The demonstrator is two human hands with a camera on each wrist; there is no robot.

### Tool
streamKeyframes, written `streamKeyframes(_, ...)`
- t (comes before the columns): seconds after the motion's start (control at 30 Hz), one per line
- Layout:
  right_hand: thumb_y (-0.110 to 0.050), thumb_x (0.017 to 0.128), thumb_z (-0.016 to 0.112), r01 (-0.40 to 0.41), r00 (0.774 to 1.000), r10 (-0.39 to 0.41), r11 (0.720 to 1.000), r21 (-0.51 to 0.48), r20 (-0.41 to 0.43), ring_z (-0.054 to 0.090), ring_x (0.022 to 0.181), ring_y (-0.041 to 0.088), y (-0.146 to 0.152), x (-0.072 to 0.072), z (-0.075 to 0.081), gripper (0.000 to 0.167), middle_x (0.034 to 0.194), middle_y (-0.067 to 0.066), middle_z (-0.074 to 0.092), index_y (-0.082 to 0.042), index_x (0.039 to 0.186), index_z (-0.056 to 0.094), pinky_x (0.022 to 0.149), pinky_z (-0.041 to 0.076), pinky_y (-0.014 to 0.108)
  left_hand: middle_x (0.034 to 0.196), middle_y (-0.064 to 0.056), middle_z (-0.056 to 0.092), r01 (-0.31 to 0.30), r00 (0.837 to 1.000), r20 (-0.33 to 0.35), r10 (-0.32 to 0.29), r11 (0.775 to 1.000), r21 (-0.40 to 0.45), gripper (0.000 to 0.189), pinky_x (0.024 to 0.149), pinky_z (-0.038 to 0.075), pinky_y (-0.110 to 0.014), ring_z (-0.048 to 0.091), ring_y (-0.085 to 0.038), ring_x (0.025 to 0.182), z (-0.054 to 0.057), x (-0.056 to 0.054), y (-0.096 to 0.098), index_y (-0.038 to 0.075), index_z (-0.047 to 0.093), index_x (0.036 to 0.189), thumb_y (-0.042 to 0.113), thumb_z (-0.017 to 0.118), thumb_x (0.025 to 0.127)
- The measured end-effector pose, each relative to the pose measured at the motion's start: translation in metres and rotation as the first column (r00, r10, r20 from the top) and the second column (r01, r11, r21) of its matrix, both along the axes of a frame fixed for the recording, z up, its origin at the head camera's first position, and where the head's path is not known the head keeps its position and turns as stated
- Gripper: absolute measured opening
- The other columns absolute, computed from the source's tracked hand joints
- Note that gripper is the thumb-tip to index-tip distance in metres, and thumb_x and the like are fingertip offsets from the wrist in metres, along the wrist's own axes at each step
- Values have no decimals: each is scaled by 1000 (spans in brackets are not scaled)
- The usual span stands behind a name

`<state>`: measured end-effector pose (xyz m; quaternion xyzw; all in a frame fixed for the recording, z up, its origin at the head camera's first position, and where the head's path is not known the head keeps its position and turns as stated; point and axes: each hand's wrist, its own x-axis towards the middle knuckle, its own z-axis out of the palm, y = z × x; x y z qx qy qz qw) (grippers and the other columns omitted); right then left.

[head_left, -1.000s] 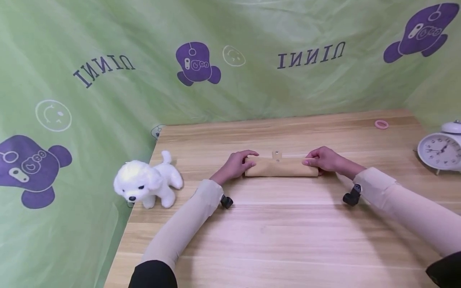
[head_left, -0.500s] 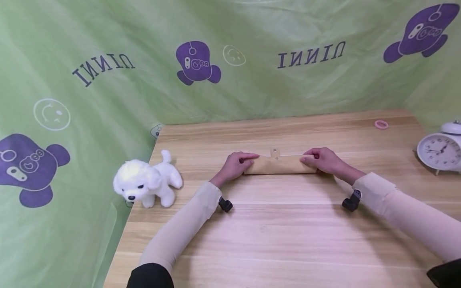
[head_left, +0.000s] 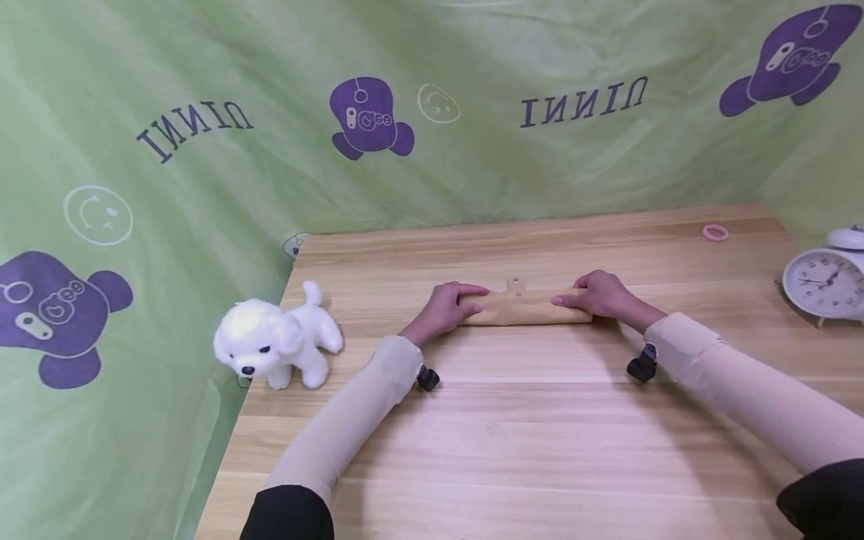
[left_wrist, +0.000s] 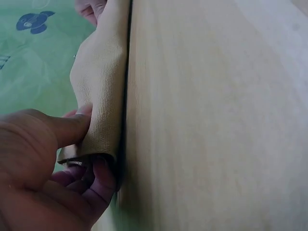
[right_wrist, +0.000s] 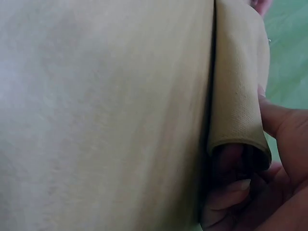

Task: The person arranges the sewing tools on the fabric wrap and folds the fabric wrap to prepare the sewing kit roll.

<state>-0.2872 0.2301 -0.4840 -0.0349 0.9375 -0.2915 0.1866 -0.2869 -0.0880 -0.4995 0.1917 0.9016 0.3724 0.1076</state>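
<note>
A tan, leather-like sheet (head_left: 516, 310), folded over into a long flat roll, lies across the wooden table. From its far edge sticks a small tab (head_left: 516, 285) with a metal snap. My left hand (head_left: 442, 309) grips the left end, thumb (left_wrist: 77, 126) on the outside and fingertips tucked into the open end of the fold. The other end is held the same way by my right hand (head_left: 603, 294); in the right wrist view its fingers (right_wrist: 228, 197) reach under and into the fold. What lies inside the roll, if anything, is hidden.
A white plush dog (head_left: 277, 341) stands at the table's left edge. To the right is a white alarm clock (head_left: 825, 281), with a pink ring (head_left: 715, 233) near the back right corner. A green printed curtain (head_left: 472, 172) hangs behind the table (head_left: 526, 450).
The folded sheet has shifted slightly away from me. My right hand has moved a little left along it, its thumb further in from the end. Both hands keep their hold.
</note>
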Motion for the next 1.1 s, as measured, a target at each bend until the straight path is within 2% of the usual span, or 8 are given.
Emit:
streamKeyframes(0.1,-57,89,68,19,1000,-19,1000,17,-25,51,67,18,1,4,-1,49,63,-2,52,-8,86,66,59,39,28,100,-7,75,13,999,-40,-14,999,-35,35,75,45,-24,48,-14,76,-1,0,2,20,70,128,21,71,94)
streamKeyframes(0.23,-66,89,62,14,994,-6,997,77,-108,63,83,29,-1,14,0,65,93,16,70,-3,106,68,65,49,37,77,-6,60,-2,993,-115,-12,993,-122,35,61,35,-24,38,-14,68,-5,5,2,26,67,132,29,66,97)
streamKeyframes(0.33,-62,94,56,-21,989,33,996,87,-145,64,95,35,0,18,4,67,109,23,70,0,116,65,74,50,43,84,-8,56,2,985,-172,-36,982,-190,36,65,39,-29,42,-18,76,-5,9,2,26,64,135,35,61,100)
streamKeyframes(0.43,-50,100,53,-46,987,53,998,46,-153,62,85,30,3,18,7,53,93,17,69,0,114,67,70,47,37,114,-15,63,23,972,-220,-80,968,-248,39,89,49,-34,54,-23,105,-1,10,2,22,63,137,36,57,101)
streamKeyframes(0.57,-36,101,56,-73,983,73,997,9,-170,56,75,21,4,14,9,36,77,6,64,-3,106,70,66,41,29,144,-15,56,79,960,-228,-160,942,-327,42,115,41,-41,50,-29,135,6,10,1,15,61,139,33,56,102)
streamKeyframes(0.83,-33,95,67,-106,979,110,994,35,-174,53,73,20,3,-2,6,28,78,6,63,-4,97,68,67,40,30,143,-13,59,124,965,-173,-197,924,-362,45,116,42,-42,53,-28,136,10,9,-3,12,57,142,34,56,102)
streamKeyframes(1.03,-39,96,66,-133,974,146,988,83,-172,55,73,19,5,-6,-2,31,79,4,63,-8,97,64,64,42,30,146,-12,56,107,956,-190,-222,871,-479,47,108,48,-51,50,-29,138,12,8,-6,14,59,141,41,54,103)
streamKeyframes(1.1,-39,97,65,-144,972,157,986,85,-173,54,74,19,6,-6,-4,31,80,4,63,-8,98,65,65,42,30,143,-13,58,121,956,-180,-230,874,-471,47,106,49,-49,53,-29,135,13,6,-6,12,60,140,40,56,102)
